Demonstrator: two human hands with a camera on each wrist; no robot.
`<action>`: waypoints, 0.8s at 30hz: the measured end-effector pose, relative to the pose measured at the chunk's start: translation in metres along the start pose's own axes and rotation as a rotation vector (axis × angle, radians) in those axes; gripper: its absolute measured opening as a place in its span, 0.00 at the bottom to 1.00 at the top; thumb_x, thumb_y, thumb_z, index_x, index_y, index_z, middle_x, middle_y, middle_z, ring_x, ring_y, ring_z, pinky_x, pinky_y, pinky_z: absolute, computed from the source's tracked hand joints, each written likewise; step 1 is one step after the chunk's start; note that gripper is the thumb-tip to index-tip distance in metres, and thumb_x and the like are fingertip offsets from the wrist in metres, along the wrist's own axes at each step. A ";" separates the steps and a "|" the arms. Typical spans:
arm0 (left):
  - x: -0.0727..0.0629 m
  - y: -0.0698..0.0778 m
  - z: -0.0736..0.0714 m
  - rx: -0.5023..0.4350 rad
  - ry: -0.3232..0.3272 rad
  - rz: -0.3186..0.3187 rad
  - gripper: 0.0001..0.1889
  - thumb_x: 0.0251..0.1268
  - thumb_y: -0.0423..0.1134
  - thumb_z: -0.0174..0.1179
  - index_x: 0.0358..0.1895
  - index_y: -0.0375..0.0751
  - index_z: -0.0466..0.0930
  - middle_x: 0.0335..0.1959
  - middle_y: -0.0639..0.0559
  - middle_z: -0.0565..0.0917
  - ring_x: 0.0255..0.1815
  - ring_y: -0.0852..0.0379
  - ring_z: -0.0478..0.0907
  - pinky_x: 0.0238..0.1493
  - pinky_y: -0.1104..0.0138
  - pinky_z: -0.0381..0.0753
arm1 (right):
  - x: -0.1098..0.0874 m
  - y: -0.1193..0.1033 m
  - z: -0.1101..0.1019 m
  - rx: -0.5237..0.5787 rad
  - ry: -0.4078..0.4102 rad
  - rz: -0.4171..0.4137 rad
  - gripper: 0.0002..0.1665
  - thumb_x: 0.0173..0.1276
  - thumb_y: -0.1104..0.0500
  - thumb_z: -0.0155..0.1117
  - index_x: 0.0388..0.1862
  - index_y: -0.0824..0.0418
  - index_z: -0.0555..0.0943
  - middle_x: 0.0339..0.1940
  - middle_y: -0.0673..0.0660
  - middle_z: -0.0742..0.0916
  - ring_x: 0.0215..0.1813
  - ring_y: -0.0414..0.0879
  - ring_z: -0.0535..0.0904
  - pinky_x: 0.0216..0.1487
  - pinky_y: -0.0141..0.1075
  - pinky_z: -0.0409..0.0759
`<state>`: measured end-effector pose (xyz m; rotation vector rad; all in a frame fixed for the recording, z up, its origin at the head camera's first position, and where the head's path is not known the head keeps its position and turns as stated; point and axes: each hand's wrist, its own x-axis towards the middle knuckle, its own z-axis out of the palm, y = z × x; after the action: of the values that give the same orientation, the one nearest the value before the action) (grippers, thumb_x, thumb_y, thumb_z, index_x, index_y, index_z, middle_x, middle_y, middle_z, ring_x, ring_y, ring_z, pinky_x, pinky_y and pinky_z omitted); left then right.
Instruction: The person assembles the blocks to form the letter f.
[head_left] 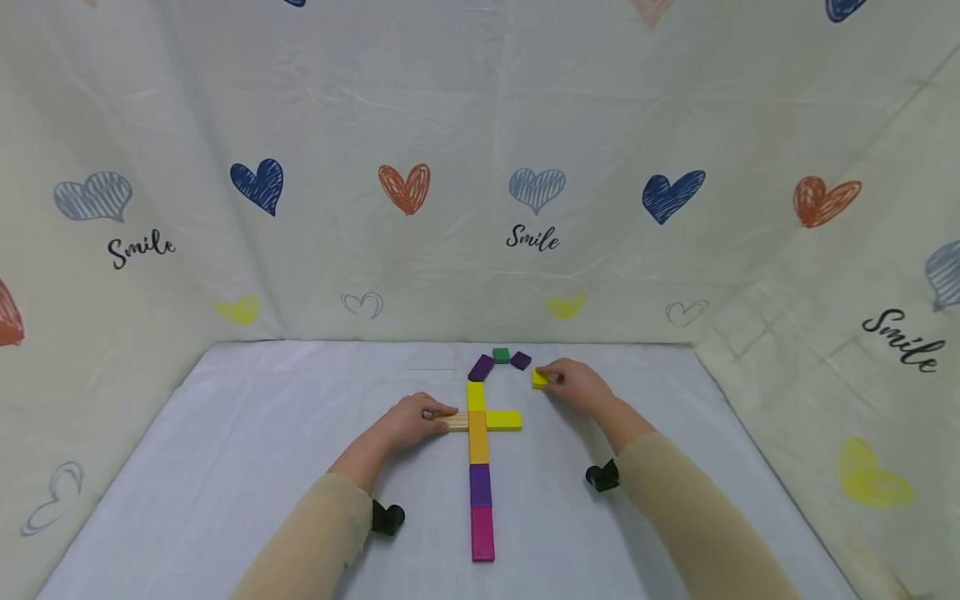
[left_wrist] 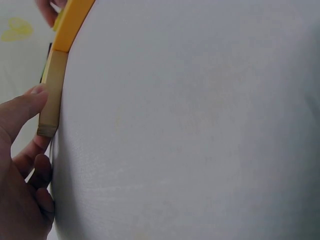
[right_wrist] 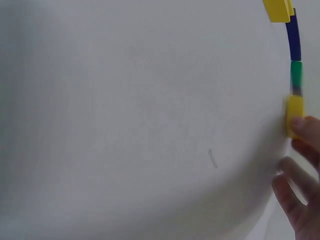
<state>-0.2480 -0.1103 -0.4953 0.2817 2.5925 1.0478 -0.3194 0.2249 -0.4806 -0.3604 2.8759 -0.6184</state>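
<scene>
My left hand [head_left: 411, 421] grips a plain wooden block [head_left: 456, 422] between thumb and fingers. Its far end meets the side of an orange block [head_left: 478, 437]; the left wrist view shows the thumb on the wooden block [left_wrist: 54, 90]. Farther right, my right hand [head_left: 581, 385] pinches a small yellow block [head_left: 538, 380] at the table. That block stands just beyond a dark purple block [head_left: 521, 360], which follows a green block [head_left: 501, 356] and a tilted purple block [head_left: 482, 367] in a curve. The fingers partly hide the yellow block.
A yellow block [head_left: 476, 396] tops the orange one, and another yellow block [head_left: 504, 421] sticks out to its right. Below run a purple block [head_left: 481, 486] and a pink block [head_left: 483, 533]. A white cloth [head_left: 247, 467] covers the table; a heart-printed curtain [head_left: 465, 275] stands behind.
</scene>
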 end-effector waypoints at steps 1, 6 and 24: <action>0.000 0.000 0.000 0.001 0.001 -0.003 0.15 0.67 0.46 0.64 0.56 0.63 0.85 0.53 0.55 0.79 0.55 0.51 0.72 0.61 0.51 0.72 | 0.001 0.000 0.000 0.004 0.003 -0.003 0.22 0.70 0.58 0.66 0.63 0.54 0.81 0.57 0.56 0.83 0.51 0.52 0.76 0.59 0.48 0.76; 0.000 0.002 0.000 -0.003 0.001 0.002 0.15 0.67 0.46 0.64 0.56 0.61 0.85 0.53 0.54 0.79 0.55 0.51 0.72 0.61 0.51 0.72 | 0.006 -0.003 0.002 0.012 0.002 0.019 0.22 0.70 0.58 0.66 0.62 0.53 0.81 0.57 0.56 0.83 0.51 0.52 0.76 0.58 0.48 0.76; 0.001 0.002 0.000 -0.004 0.006 -0.003 0.16 0.67 0.45 0.64 0.57 0.61 0.85 0.52 0.53 0.79 0.54 0.51 0.72 0.60 0.51 0.72 | 0.010 -0.010 0.004 0.032 0.013 0.033 0.20 0.71 0.56 0.64 0.62 0.51 0.82 0.59 0.57 0.83 0.51 0.53 0.76 0.59 0.48 0.76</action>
<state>-0.2484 -0.1086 -0.4943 0.2747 2.5950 1.0542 -0.3258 0.2115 -0.4814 -0.3053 2.8740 -0.6626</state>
